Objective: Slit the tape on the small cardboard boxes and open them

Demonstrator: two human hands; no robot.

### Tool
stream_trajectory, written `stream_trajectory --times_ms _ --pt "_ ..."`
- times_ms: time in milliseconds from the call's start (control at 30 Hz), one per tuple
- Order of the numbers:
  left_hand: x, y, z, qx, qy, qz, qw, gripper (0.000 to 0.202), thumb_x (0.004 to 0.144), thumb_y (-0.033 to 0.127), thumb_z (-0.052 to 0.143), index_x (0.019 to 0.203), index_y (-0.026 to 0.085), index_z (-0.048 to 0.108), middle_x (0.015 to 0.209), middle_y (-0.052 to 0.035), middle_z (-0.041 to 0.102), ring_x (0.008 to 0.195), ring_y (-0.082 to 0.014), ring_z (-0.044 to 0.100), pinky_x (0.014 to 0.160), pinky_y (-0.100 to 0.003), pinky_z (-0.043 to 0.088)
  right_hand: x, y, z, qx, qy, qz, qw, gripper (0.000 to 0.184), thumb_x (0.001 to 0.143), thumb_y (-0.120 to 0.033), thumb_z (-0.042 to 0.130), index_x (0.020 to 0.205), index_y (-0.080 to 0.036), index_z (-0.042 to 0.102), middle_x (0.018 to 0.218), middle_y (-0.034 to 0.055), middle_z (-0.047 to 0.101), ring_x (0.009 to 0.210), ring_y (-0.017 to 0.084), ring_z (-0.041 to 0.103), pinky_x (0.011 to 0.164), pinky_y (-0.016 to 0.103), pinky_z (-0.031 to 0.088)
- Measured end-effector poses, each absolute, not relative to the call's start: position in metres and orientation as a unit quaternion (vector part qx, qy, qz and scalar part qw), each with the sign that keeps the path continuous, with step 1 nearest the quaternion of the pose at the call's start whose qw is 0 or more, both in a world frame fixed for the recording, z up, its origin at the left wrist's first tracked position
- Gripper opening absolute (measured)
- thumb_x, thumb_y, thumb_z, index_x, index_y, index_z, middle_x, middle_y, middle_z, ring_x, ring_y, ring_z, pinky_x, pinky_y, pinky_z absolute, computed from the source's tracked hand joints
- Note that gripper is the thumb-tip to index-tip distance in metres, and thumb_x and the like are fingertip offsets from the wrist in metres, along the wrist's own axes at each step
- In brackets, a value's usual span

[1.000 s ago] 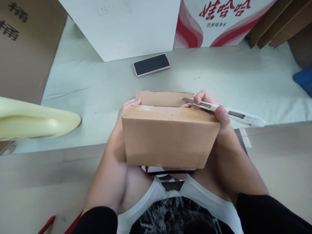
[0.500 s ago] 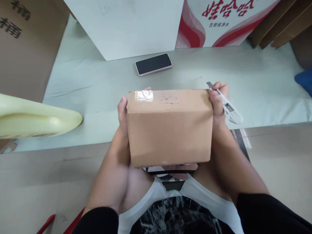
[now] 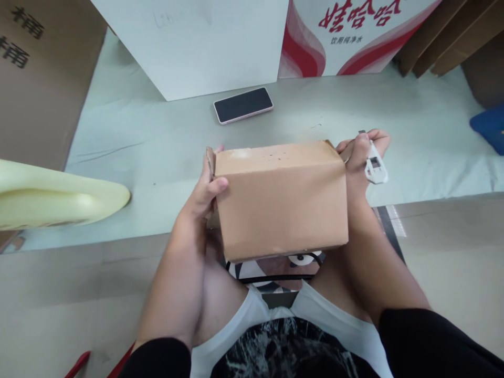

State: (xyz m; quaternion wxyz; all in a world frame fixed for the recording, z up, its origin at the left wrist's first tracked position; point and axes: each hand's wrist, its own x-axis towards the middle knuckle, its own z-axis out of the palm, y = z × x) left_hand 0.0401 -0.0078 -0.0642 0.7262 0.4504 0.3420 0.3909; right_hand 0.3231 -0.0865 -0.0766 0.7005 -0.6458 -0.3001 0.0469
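Note:
A brown cardboard box (image 3: 281, 210) is held above my lap, at the front edge of the table. My left hand (image 3: 207, 186) grips its left end, the thumb on the near face and the other fingers partly hidden behind; a flap stands out at that end. At the box's right end is my right hand (image 3: 362, 152), closed round a white utility knife (image 3: 377, 167) with its handle slanting down to the right. Some of those fingers are at the box's right edge, where a flap is partly folded out. The blade is mostly hidden.
A phone (image 3: 243, 105) lies on the pale-covered table (image 3: 165, 142) behind the box. Farther back stand a white carton (image 3: 205, 47) and a red-and-white carton (image 3: 346, 58). A pale yellow object (image 3: 79, 194) juts in from the left, and a blue object (image 3: 490, 128) sits far right.
The box has tilted, and flaps at both its ends now stand out. My left thumb has come onto the near face. My right hand has moved outward with the utility knife.

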Motion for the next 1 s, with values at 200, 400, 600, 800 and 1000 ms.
stream_trajectory --times_ms 200,400,600,800,1000 --pt "0.037 0.004 -0.046 0.329 0.386 0.449 0.736 0.043 0.07 0.043 0.082 0.104 0.021 0.067 0.098 -0.0058 0.075 0.095 -0.0261 0.072 0.092 -0.041 0.061 0.331 -0.099 -0.077 -0.647 -0.347 0.083 0.674 0.039 0.098 -0.062 0.056 0.111 -0.03 0.04 0.107 0.0029 0.074 0.112 0.025 0.074 0.1 0.05 0.051" --pt "0.043 0.015 -0.034 0.26 0.389 0.561 0.682 0.032 0.096 0.041 0.046 0.088 0.018 0.067 0.079 -0.0033 0.072 0.074 -0.0175 0.068 0.071 -0.028 0.056 0.335 -0.103 -0.086 -0.558 -0.49 0.22 0.632 0.056 0.085 -0.066 0.076 0.118 -0.033 0.045 0.123 0.0033 0.074 0.113 0.027 0.076 0.105 0.055 0.057" --pt "0.049 0.013 -0.037 0.261 0.396 0.557 0.682 0.036 0.098 0.039 0.047 0.085 0.015 0.071 0.079 -0.0054 0.075 0.074 -0.0177 0.071 0.069 -0.027 0.055 0.326 -0.103 -0.089 -0.579 -0.543 0.17 0.583 0.068 0.076 -0.064 0.085 0.124 -0.034 0.048 0.128 0.0043 0.07 0.116 0.028 0.073 0.103 0.057 0.06" --pt "0.048 0.011 -0.052 0.347 0.348 0.56 0.667 0.027 0.091 0.044 0.062 0.086 0.018 0.067 0.082 -0.0021 0.071 0.086 -0.0199 0.071 0.088 -0.031 0.057 0.32 -0.106 -0.087 -0.641 -0.502 0.169 0.556 0.057 0.079 -0.044 0.085 0.12 -0.032 0.048 0.112 0.0019 0.071 0.082 0.019 0.07 0.07 0.038 0.059" --pt "0.052 0.011 -0.057 0.371 0.308 0.564 0.67 0.036 0.076 0.043 0.082 0.069 0.021 0.054 0.072 0.0021 0.065 0.082 -0.0181 0.071 0.095 -0.032 0.06 0.316 -0.103 -0.086 -0.696 -0.448 0.115 0.549 0.047 0.079 -0.035 0.083 0.108 -0.03 0.047 0.089 -0.0028 0.065 0.067 0.014 0.056 0.06 0.032 0.045"
